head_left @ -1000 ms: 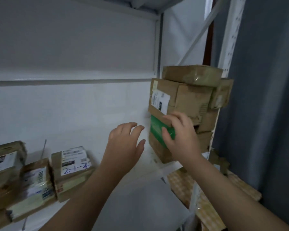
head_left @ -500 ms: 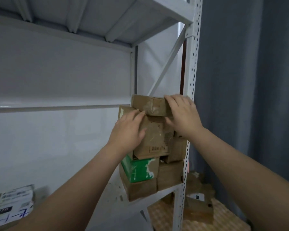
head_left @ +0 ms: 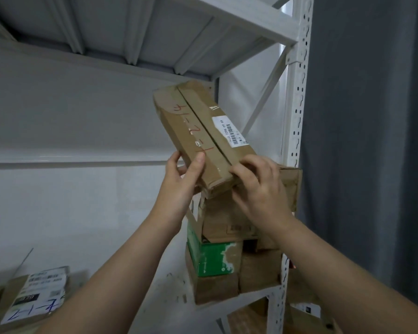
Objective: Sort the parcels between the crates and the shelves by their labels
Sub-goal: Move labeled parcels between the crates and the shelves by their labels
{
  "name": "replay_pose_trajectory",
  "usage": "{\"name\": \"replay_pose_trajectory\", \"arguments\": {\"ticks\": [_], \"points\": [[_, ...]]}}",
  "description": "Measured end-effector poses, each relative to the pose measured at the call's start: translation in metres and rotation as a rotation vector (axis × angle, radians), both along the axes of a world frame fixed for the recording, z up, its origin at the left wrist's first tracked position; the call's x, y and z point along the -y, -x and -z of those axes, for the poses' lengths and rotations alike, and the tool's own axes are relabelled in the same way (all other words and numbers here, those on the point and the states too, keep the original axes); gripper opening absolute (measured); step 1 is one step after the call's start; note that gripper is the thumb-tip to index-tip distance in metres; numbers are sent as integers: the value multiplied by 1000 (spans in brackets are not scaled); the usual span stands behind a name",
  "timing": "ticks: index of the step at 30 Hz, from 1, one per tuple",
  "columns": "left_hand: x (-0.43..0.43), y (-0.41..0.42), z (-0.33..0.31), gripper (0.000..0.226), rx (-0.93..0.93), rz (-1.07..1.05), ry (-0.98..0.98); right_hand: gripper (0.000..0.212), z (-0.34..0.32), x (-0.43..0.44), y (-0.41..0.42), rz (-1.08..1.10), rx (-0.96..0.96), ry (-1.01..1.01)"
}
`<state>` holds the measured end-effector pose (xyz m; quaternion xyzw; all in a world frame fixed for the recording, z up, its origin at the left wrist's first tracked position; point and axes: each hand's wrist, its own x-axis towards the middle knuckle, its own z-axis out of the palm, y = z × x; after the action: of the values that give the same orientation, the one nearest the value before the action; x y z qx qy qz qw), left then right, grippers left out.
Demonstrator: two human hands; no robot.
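Left grip [head_left: 179, 179], right grip [head_left: 258, 189]: one parcel [head_left: 198, 126].

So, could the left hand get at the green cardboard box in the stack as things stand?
Probably not: the left hand grips the tilted brown cardboard parcel, and the green cardboard box sits pinned under other brown boxes.

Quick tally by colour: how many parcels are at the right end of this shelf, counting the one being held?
held brown parcel, gripped by the left hand and right hand: 1
stacked brown parcels: 4 visible; the right arm may hide more
green parcel: 1
Total: 6 visible
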<state>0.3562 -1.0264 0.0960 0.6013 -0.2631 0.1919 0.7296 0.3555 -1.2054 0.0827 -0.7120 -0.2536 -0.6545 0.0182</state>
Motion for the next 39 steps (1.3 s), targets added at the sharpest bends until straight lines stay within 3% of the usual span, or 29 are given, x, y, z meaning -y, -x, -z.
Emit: {"name": "replay_pose_trajectory", "arguments": {"ticks": [6,8,10,13,15,19,22,26,28,31,33,35,36,37,39], "points": [[-54,10,23,55,-72,-62,128,55,25,-51,4,-130,-125,23],[-77,13,34,49,-75,-159,154,50,30,-72,7,-267,-294,-1],[-102,15,44,49,-51,-301,123,47,29,-95,13,-485,-582,-124],[-141,21,57,66,34,-530,-82,48,26,-134,18,-765,-856,-398],[-167,25,64,77,122,-729,-313,54,23,-160,20,-905,-972,-597],[-197,41,80,77,351,-1071,-812,74,25,-215,24,-1235,-1225,-1004],[-212,53,99,79,510,-1165,-976,80,41,-254,29,-1277,-1192,-1229],[-241,64,113,49,644,-1033,-1079,79,63,-285,28,-1232,-1096,-1484],[-255,71,119,42,541,-891,-1040,78,70,-293,27,-1187,-1088,-1503],[-275,74,127,40,261,-853,-787,75,80,-301,28,-1197,-1105,-1489],[-289,73,129,67,4,-777,-571,70,84,-304,30,-1259,-1093,-1479],[-305,72,128,98,-259,-492,-326,64,87,-305,33,-1344,-1095,-1453],[-311,73,128,102,-352,-317,-218,61,88,-306,35,-1388,-1101,-1437],[-314,75,129,97,-394,-197,-157,57,89,-308,37,-1417,-1113,-1415],[-317,78,133,83,-343,-234,-136,46,92,-312,41,-1374,-1146,-1386]]}}
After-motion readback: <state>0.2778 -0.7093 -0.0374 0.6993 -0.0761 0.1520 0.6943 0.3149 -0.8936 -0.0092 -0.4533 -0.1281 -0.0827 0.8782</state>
